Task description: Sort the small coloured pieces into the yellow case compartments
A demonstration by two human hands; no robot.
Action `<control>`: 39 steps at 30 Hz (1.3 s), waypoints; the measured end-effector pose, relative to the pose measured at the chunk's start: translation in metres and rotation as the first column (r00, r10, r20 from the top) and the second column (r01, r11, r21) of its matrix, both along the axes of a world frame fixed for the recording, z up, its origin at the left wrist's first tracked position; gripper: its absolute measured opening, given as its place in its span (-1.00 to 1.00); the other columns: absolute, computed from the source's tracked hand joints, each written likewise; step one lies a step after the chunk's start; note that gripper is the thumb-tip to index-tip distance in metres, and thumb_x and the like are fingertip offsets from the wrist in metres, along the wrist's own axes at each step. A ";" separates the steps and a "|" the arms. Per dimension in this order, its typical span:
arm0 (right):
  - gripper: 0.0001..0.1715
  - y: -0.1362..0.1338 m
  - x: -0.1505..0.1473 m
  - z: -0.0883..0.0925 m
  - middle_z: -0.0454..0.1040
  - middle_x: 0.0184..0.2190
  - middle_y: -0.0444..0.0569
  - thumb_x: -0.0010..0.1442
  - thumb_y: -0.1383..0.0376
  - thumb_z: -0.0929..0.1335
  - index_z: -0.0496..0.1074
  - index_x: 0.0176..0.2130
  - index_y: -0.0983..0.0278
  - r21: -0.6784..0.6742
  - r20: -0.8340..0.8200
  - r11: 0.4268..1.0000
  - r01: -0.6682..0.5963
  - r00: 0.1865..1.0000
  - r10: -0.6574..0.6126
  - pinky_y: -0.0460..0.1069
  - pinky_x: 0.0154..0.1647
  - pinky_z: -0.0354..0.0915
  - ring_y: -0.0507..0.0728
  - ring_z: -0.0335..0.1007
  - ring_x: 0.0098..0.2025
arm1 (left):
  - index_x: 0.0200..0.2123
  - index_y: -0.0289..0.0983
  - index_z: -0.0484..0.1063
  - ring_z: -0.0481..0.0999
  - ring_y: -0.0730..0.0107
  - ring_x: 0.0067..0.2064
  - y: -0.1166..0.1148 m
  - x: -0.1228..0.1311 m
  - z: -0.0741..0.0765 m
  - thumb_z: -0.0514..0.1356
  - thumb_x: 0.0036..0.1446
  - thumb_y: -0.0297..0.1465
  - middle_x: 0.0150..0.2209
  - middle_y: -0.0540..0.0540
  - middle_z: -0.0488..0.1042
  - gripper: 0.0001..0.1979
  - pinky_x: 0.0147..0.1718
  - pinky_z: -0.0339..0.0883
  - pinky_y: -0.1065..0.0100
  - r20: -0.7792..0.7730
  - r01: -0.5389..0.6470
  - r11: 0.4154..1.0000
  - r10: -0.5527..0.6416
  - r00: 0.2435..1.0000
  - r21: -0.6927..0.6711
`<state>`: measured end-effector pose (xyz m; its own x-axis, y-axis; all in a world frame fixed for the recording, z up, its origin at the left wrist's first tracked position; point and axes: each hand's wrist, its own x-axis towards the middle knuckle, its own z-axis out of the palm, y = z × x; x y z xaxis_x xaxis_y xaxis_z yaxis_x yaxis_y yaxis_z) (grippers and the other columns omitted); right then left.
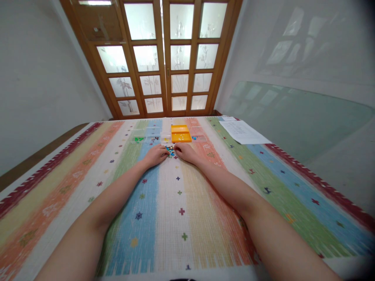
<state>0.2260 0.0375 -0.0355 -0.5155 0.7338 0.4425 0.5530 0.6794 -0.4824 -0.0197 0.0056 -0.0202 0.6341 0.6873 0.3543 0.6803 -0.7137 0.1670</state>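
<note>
Small coloured pieces (170, 151) lying between left hand (157, 155) and right hand (185, 152)

The pieces are forming a loose pile on the striped tablecloth (171, 195). The left hand is resting at the pile's left edge, fingers curled; the right is sitting at its right edge, fingers bunched narrowly. Whether either is gripping a piece, I cannot tell. Just beyond, an orange box (179, 128) is standing open. Green pieces (138, 139) are lying to its left, blue pieces (194, 138) to its right. Farther right, a paper sheet (244, 132) is lying flat.
</note>
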 end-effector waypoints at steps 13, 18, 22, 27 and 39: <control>-0.85 -0.010 -0.001 0.007 0.59 -0.23 -0.02 0.31 0.42 0.35 0.55 -0.22 0.26 -0.001 0.061 0.997 -0.075 0.995 0.075 -0.06 -0.15 0.23 0.12 0.43 -0.21 | -0.16 -0.15 0.67 0.50 0.14 -0.06 0.003 -0.008 -0.003 0.20 0.32 -0.36 -0.15 -0.13 0.60 -0.80 0.00 0.36 0.13 0.033 -0.083 0.996 0.082 0.996 0.022; -0.84 -0.010 -0.002 0.008 0.60 -0.22 -0.01 0.30 0.44 0.35 0.55 -0.22 0.27 -0.010 0.057 0.997 -0.074 0.996 0.074 -0.05 -0.13 0.25 0.13 0.44 -0.20 | -0.18 -0.16 0.66 0.49 0.14 -0.07 0.002 -0.004 -0.004 0.20 0.31 -0.36 -0.16 -0.13 0.60 -0.81 -0.01 0.37 0.14 0.042 -0.095 0.995 0.094 0.995 0.011; -0.83 -0.010 -0.002 0.008 0.60 -0.22 -0.02 0.28 0.46 0.35 0.56 -0.21 0.27 -0.016 0.046 0.996 -0.085 0.995 0.086 -0.06 -0.14 0.24 0.12 0.44 -0.20 | -0.17 -0.16 0.65 0.49 0.15 -0.07 0.000 0.000 -0.003 0.21 0.31 -0.35 -0.15 -0.13 0.60 -0.82 0.00 0.36 0.14 0.047 -0.086 0.996 0.086 0.995 0.007; -0.85 -0.011 -0.002 0.010 0.60 -0.23 -0.01 0.31 0.43 0.35 0.55 -0.22 0.27 -0.003 0.055 0.997 -0.078 0.995 0.078 -0.05 -0.14 0.24 0.12 0.43 -0.21 | -0.20 -0.18 0.64 0.49 0.14 -0.08 0.003 -0.003 -0.003 0.19 0.31 -0.37 -0.18 -0.14 0.60 -0.81 0.00 0.36 0.12 0.059 -0.107 0.994 0.105 0.993 0.025; -0.91 -0.016 -0.002 0.019 0.56 -0.23 -0.02 0.29 0.40 0.40 0.56 -0.23 0.27 0.008 0.127 0.989 -0.146 0.981 0.144 -0.06 -0.19 0.20 0.12 0.41 -0.21 | -0.18 -0.15 0.66 0.48 0.14 -0.05 0.003 -0.003 -0.004 0.23 0.31 -0.36 -0.14 -0.14 0.59 -0.83 0.02 0.35 0.12 0.050 -0.058 0.998 0.058 0.997 -0.005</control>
